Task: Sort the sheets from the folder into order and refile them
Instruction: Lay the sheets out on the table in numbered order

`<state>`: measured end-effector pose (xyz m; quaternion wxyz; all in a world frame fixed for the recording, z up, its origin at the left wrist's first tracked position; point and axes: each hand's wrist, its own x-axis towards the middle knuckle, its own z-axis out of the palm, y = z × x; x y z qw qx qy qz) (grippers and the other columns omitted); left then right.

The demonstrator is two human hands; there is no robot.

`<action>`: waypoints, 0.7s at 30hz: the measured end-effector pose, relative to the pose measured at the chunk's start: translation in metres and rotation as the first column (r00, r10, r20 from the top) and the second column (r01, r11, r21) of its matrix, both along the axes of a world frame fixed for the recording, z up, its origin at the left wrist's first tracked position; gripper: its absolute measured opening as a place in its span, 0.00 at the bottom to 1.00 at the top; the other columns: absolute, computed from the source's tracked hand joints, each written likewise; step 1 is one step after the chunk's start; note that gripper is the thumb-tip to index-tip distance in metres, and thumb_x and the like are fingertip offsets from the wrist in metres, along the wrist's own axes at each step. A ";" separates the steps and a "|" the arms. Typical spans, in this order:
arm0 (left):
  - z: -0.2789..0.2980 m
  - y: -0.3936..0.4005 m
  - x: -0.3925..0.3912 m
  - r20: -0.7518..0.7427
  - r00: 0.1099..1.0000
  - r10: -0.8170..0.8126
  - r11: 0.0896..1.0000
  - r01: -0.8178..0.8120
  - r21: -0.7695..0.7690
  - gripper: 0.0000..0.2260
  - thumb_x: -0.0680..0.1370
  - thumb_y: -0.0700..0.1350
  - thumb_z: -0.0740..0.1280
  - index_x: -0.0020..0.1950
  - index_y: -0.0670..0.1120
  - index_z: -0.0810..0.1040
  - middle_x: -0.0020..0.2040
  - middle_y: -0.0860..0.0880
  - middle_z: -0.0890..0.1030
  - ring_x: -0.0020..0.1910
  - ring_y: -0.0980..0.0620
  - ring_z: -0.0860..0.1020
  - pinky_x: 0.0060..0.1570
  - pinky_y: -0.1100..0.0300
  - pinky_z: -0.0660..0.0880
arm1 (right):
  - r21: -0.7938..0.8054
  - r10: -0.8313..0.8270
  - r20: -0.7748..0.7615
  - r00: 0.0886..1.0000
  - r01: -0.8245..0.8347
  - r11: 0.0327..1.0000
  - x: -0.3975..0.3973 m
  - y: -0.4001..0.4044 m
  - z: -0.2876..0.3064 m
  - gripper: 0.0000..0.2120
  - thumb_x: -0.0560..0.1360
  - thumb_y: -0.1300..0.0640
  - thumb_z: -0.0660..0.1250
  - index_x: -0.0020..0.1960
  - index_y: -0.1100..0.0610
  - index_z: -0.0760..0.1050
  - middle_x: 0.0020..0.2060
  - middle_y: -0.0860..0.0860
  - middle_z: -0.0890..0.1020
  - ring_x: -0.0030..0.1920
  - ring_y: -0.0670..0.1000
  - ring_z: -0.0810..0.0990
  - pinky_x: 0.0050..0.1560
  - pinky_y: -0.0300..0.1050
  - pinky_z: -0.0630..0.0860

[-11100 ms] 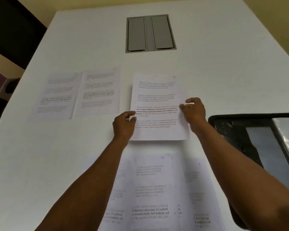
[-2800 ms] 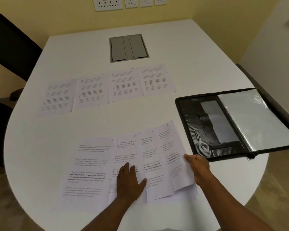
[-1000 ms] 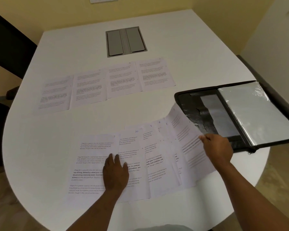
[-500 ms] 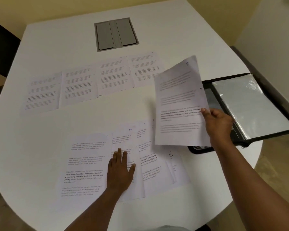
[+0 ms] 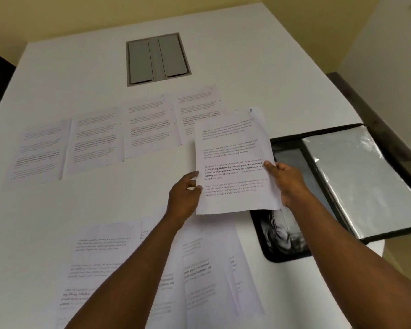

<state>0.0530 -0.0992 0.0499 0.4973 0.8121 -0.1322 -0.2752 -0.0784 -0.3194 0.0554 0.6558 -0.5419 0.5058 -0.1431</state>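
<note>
I hold a printed sheet marked 5 (image 5: 233,148) above the table, to the right of a row of several sheets (image 5: 150,124) laid side by side. My right hand (image 5: 286,181) pinches its right edge, thumb on top. My left hand (image 5: 185,193) holds its lower left edge with curled fingers. The sheet overlaps the rightmost sheet of the row and the left edge of the open black folder (image 5: 370,176). A fanned pile of several sheets (image 5: 204,262) lies near me, partly hidden by my forearms.
The white table (image 5: 81,205) has a grey cable hatch (image 5: 157,59) at the back centre. The folder's clear sleeves (image 5: 356,172) lie open at the right, by the table's rounded edge. A dark chair shows at the far left.
My right hand carried the sheet marked 5 forward from above the near pile toward the row. My left hand left the near pile and took the sheet's left edge.
</note>
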 end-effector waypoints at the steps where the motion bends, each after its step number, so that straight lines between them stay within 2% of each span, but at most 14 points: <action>1: -0.001 -0.012 0.008 0.023 1.000 0.010 1.000 -0.011 0.011 0.15 0.79 0.40 0.65 0.65 0.52 0.76 0.55 0.51 0.79 0.50 0.53 0.78 0.41 0.75 0.71 | -0.003 0.005 -0.001 1.000 -0.005 1.000 0.009 -0.013 -0.002 0.07 0.75 0.52 0.72 0.44 0.56 0.80 0.48 0.56 0.85 0.48 0.58 0.84 0.53 0.56 0.80; 4: -0.008 -0.049 0.029 0.056 0.998 0.027 0.999 -0.030 0.045 0.13 0.78 0.39 0.66 0.61 0.49 0.79 0.54 0.51 0.81 0.44 0.57 0.78 0.39 0.77 0.71 | -0.047 0.033 -0.002 0.999 -0.033 0.998 0.037 -0.055 -0.007 0.07 0.75 0.53 0.73 0.42 0.55 0.80 0.48 0.57 0.85 0.47 0.57 0.83 0.54 0.57 0.80; 7: -0.015 -0.093 0.051 0.097 0.995 0.027 0.997 -0.035 0.075 0.13 0.78 0.39 0.66 0.62 0.47 0.79 0.55 0.49 0.81 0.45 0.57 0.77 0.42 0.75 0.71 | -0.139 0.049 -0.043 0.998 -0.055 0.989 0.066 -0.099 -0.011 0.06 0.74 0.53 0.74 0.41 0.55 0.80 0.46 0.55 0.84 0.46 0.56 0.83 0.53 0.51 0.80; 10: -0.021 -0.138 0.075 0.145 0.989 -0.001 0.994 -0.015 0.109 0.14 0.78 0.41 0.67 0.64 0.46 0.78 0.56 0.49 0.81 0.48 0.56 0.77 0.51 0.69 0.71 | -0.251 0.049 -0.086 0.995 -0.069 0.965 0.097 -0.145 -0.016 0.10 0.72 0.53 0.75 0.36 0.54 0.77 0.40 0.53 0.83 0.39 0.51 0.79 0.43 0.44 0.77; 13: -0.030 -0.181 0.103 0.215 0.976 -0.026 0.994 0.003 0.108 0.15 0.78 0.43 0.68 0.64 0.45 0.78 0.57 0.47 0.81 0.49 0.55 0.77 0.54 0.68 0.70 | -0.350 0.067 -0.139 0.988 -0.113 0.930 0.128 -0.186 -0.023 0.16 0.72 0.52 0.76 0.32 0.53 0.71 0.33 0.48 0.77 0.32 0.46 0.72 0.32 0.39 0.69; 15: -0.036 -0.208 0.120 0.277 0.959 -0.064 0.992 0.030 0.126 0.15 0.77 0.45 0.69 0.64 0.44 0.78 0.58 0.47 0.81 0.51 0.53 0.78 0.54 0.68 0.70 | -0.403 0.080 -0.165 0.983 -0.141 0.904 0.147 -0.211 -0.027 0.18 0.71 0.53 0.76 0.32 0.52 0.69 0.32 0.46 0.74 0.30 0.44 0.70 0.29 0.37 0.65; 18: -0.050 -0.248 0.145 0.338 0.933 -0.119 0.984 0.066 0.163 0.17 0.77 0.47 0.69 0.65 0.43 0.78 0.59 0.46 0.81 0.55 0.52 0.79 0.54 0.68 0.69 | -0.474 0.115 -0.229 0.967 -0.214 0.854 0.174 -0.250 -0.040 0.15 0.72 0.53 0.75 0.33 0.54 0.72 0.32 0.48 0.76 0.33 0.46 0.73 0.31 0.38 0.68; 21: -0.065 -0.278 0.164 0.412 0.892 -0.186 0.968 0.095 0.233 0.19 0.77 0.47 0.69 0.67 0.42 0.76 0.61 0.45 0.80 0.57 0.51 0.78 0.56 0.67 0.68 | -0.528 0.121 -0.278 0.953 -0.257 0.809 0.191 -0.282 -0.054 0.12 0.72 0.52 0.75 0.36 0.56 0.76 0.36 0.51 0.79 0.38 0.51 0.76 0.38 0.41 0.71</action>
